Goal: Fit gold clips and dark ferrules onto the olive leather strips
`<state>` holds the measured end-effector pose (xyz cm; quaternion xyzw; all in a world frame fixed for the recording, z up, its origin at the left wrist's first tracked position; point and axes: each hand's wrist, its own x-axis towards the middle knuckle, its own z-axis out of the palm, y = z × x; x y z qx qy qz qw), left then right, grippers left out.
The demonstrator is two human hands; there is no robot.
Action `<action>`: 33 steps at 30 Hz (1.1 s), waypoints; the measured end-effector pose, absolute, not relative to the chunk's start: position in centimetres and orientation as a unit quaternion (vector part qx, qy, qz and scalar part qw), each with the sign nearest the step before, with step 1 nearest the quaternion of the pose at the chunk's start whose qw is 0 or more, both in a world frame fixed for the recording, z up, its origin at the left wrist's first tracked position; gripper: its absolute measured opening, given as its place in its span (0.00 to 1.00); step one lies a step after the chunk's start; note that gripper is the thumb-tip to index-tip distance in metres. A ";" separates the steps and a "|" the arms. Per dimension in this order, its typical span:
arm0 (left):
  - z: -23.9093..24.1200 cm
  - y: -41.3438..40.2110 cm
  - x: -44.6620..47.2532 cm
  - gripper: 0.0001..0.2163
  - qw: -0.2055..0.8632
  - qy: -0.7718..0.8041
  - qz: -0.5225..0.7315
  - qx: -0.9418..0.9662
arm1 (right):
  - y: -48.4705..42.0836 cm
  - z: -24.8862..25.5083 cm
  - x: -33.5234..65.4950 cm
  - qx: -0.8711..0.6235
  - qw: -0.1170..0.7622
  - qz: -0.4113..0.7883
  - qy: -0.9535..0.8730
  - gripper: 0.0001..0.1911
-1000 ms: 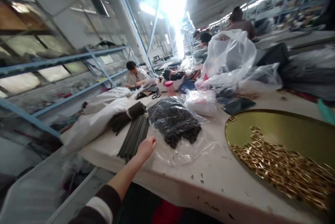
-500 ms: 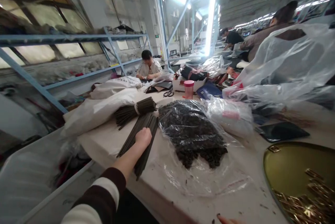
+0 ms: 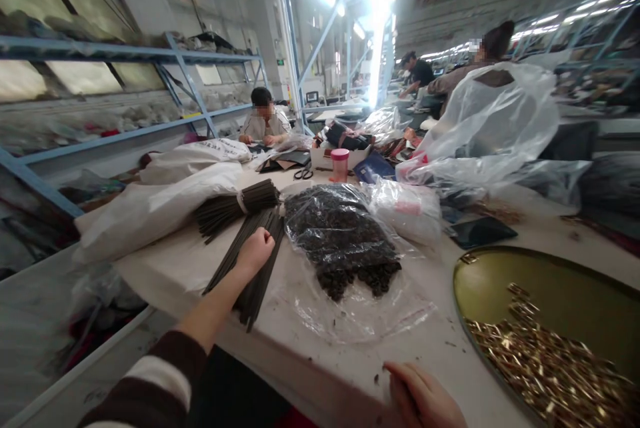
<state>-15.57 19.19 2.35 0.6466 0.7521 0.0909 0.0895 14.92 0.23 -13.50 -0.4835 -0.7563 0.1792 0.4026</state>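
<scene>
My left hand (image 3: pixel 255 249) rests on a loose pile of long dark strips (image 3: pixel 249 259) near the table's left edge, fingers curled down over them. A tied bundle of the same strips (image 3: pixel 235 205) lies just behind. To the right lies a clear plastic bag of small dark pieces (image 3: pixel 340 238). My right hand (image 3: pixel 423 398) lies at the table's front edge, fingers curled under, nothing visible in it. A round gold tray (image 3: pixel 540 281) with several small gold metal parts (image 3: pixel 555 365) stands at the right.
White sacks (image 3: pixel 155 205) lie at the table's left. Behind are a pink cup (image 3: pixel 339 164), scissors (image 3: pixel 301 174), a dark phone (image 3: pixel 481 232) and large clear bags (image 3: pixel 490 131). Other people sit working farther down the table. Blue metal shelving (image 3: pixel 125 55) runs along the left.
My left hand has reached forward from the table's edge onto the loose strips and closed over them. My right hand has come into view at the front edge. The view has swung right again.
</scene>
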 end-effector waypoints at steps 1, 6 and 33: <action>2.8 17.6 -14.6 0.11 0.111 0.729 0.106 0.668 | 0.2 -12.5 14.6 -0.507 0.412 0.210 -0.727 0.12; 2.5 7.3 -8.1 0.04 0.410 0.532 0.088 0.735 | 0.7 -6.9 13.4 -0.563 0.516 0.406 -0.503 0.19; -1.9 1.7 -0.3 0.08 0.818 0.406 0.181 0.364 | -0.4 -6.3 13.4 -0.400 0.455 0.796 0.008 0.18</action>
